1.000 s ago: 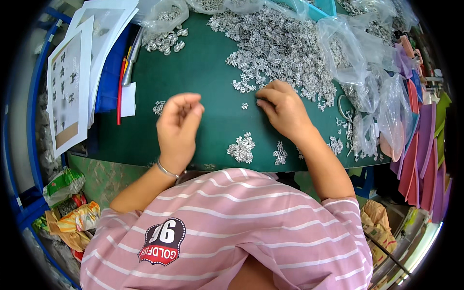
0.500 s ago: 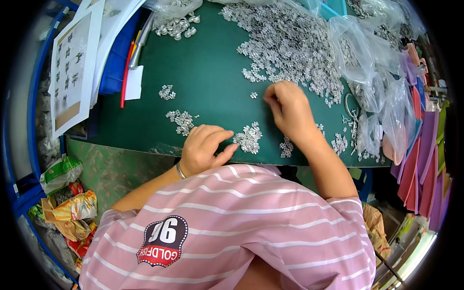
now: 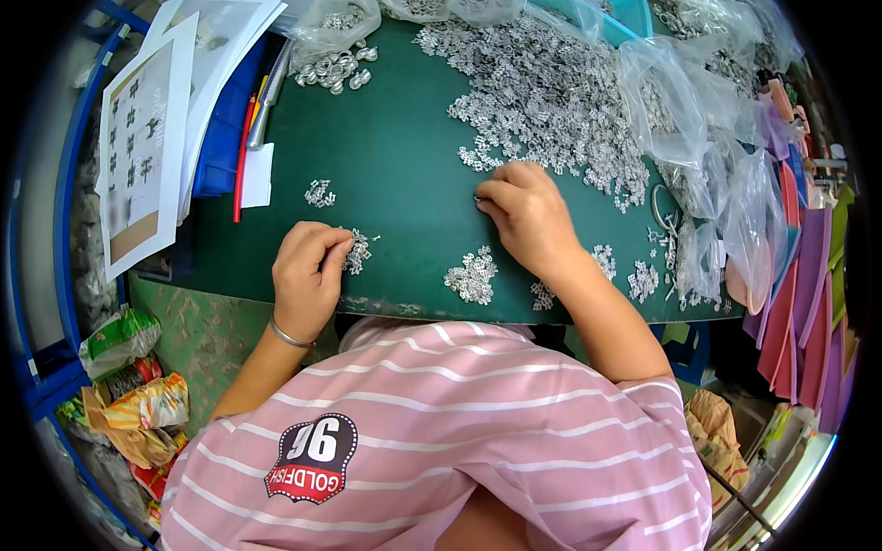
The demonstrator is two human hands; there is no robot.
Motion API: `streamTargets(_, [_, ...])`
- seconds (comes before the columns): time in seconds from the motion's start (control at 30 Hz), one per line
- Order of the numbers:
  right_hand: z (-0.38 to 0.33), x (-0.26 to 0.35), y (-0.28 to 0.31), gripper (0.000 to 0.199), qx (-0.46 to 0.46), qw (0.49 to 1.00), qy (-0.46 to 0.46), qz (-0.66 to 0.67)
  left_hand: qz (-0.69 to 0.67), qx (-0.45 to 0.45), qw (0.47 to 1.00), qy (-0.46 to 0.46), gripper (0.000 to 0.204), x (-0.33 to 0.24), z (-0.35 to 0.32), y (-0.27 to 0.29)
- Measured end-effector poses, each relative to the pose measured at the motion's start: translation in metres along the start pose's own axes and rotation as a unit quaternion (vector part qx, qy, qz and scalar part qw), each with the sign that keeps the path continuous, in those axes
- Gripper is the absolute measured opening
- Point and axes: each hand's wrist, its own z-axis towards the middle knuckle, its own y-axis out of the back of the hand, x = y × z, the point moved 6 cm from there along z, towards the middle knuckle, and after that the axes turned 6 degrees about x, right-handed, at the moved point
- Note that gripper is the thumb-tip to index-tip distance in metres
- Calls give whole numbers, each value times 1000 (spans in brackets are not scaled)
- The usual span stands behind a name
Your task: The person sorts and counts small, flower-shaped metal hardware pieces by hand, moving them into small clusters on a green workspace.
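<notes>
Now the left hand [image 3: 308,275] pinches metal charms [image 3: 356,253] at its 2 o'clock; the right hand [image 3: 528,216], fingers curled together, rests nearer the big charm heap [image 3: 542,101].

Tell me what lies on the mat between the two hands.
In the head view, between the left hand and right hand the green mat is mostly bare; one small heap of silver metal pieces sits slightly nearer the person.

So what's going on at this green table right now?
A person in a pink striped shirt is handling small silver metal pieces on a green mat. The left hand rests at a small cluster near the mat's front edge. The right hand presses down at the edge of the big pile. Clear plastic bags lie on the right.
</notes>
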Motion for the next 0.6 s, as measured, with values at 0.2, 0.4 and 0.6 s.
streamTargets(0.2, [-15,-17,31,6,-61,990,-111,62,13,-53,998,-15,19,-10,-8,-7])
streamTargets(0.4, [-125,-71,118,3,-38,894,-445,37,-53,-11,994,-92,23,-45,-12,-51])
streamTargets(0.6, [-177,-68,133,4,-51,917,-378,-119,-51,-3,988,-149,27,-45,-14,-67])
